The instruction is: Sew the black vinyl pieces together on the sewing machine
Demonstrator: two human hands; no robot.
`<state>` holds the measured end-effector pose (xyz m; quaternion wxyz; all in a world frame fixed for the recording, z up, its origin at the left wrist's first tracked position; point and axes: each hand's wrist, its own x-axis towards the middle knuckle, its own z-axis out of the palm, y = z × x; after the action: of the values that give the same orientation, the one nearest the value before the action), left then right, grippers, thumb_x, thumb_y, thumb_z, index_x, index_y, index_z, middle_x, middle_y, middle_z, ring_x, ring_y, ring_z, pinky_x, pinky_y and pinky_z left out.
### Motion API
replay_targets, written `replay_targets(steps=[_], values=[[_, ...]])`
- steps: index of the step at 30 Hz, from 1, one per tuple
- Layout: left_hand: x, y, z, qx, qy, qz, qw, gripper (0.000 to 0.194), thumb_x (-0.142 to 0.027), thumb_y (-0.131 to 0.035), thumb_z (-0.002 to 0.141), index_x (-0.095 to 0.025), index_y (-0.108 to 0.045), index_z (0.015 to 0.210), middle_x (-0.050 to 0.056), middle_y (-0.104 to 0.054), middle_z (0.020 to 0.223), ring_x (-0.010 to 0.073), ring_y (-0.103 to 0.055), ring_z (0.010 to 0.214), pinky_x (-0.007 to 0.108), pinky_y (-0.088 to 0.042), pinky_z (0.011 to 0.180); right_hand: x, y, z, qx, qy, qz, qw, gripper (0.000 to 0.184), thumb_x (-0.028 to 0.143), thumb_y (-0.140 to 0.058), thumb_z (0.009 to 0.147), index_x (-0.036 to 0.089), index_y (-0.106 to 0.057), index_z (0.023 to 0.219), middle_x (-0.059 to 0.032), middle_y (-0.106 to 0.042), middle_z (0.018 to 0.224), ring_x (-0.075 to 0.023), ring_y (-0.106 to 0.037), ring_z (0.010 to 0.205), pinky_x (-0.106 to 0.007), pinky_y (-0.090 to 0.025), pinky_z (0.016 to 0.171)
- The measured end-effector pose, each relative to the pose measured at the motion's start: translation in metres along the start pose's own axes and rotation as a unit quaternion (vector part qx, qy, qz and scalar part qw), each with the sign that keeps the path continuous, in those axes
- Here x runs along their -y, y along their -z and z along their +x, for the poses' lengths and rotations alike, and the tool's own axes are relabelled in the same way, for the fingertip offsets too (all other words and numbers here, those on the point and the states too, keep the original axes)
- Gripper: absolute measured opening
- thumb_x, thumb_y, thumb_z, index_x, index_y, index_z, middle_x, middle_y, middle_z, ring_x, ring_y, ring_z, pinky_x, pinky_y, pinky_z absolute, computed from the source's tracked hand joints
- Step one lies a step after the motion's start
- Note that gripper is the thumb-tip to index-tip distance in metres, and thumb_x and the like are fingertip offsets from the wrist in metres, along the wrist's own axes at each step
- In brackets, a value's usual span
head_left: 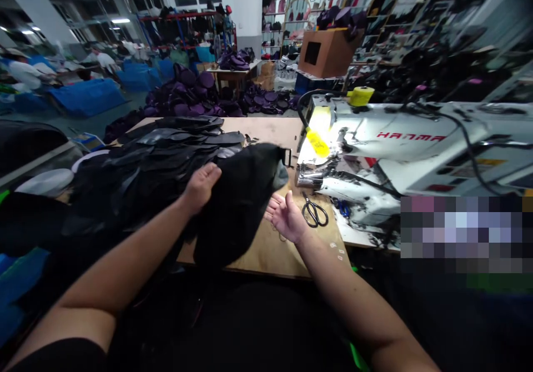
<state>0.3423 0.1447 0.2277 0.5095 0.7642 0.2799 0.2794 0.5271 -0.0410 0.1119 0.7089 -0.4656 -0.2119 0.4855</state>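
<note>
My left hand [202, 187] is closed on the left edge of a black fabric piece [239, 200], which hangs over the front of the table. A small dark buckle [287, 157] sticks out at the piece's upper right corner, above a grey patch. My right hand [287, 216] is open, palm turned up and fingers apart, close to the piece's right edge; whether the fingertips touch it I cannot tell. Black-handled scissors [315, 213] lie on the wooden table [287, 261] just right of that hand. To the left, overlapping black fabric pieces [154, 155] are spread in rows.
A white sewing machine [358, 133] with a yellow-wrapped part stands at the right, its cylindrical arm [310, 177] reaching toward the table's middle. Beyond the table are heaps of purple bags [183, 91] and a cardboard box [328, 53]. Other people sit at the far left.
</note>
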Motion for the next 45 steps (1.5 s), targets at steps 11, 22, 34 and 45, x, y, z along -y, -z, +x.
replay_targets(steps=[11,22,34,45], values=[[0.087,-0.079,-0.052,0.008,0.043,0.111,0.993,0.035,-0.051,-0.051,0.095,-0.023,-0.049,0.073,-0.002,-0.051,0.066,0.0165,-0.053,0.065,0.029,-0.044,0.067,0.025,0.064,-0.007,-0.185,0.172,-0.31,0.916,0.036,0.055,-0.067,0.083,0.02,-0.074,0.09,-0.0043,-0.075,0.092,-0.0229,-0.064,0.087,-0.037,-0.052,0.085],[0.008,-0.073,0.041,0.366,0.013,-0.001,0.93,0.053,-0.062,-0.082,0.072,-0.016,-0.076,0.098,0.008,-0.076,0.091,0.0214,-0.069,0.081,0.029,-0.051,0.069,0.063,0.029,-0.038,0.001,0.124,-0.384,0.915,0.051,0.066,-0.058,0.093,0.02,-0.07,0.074,-0.0003,-0.066,0.07,-0.0155,-0.055,0.062,-0.029,-0.045,0.059],[0.006,-0.076,0.085,0.251,-0.204,0.378,0.868,0.025,-0.037,-0.062,0.092,-0.022,-0.067,0.073,0.004,-0.068,0.075,0.022,-0.063,0.08,0.031,-0.046,0.079,-0.032,0.045,-0.06,-0.04,-0.066,-0.161,0.984,0.049,0.062,-0.084,0.072,0.021,-0.076,0.098,-0.0065,-0.08,0.096,-0.0275,-0.074,0.093,-0.045,-0.06,0.089],[0.118,-0.163,0.033,0.133,-0.105,0.481,0.86,0.056,-0.031,-0.052,0.1,-0.01,-0.053,0.152,0.02,-0.043,0.165,0.0344,-0.035,0.156,0.048,-0.029,0.127,-0.034,0.058,-0.026,-0.153,-0.121,-0.709,0.677,0.027,0.041,-0.062,0.096,0.018,-0.075,0.101,-0.0154,-0.077,0.097,-0.0289,-0.072,0.098,-0.037,-0.054,0.085]])
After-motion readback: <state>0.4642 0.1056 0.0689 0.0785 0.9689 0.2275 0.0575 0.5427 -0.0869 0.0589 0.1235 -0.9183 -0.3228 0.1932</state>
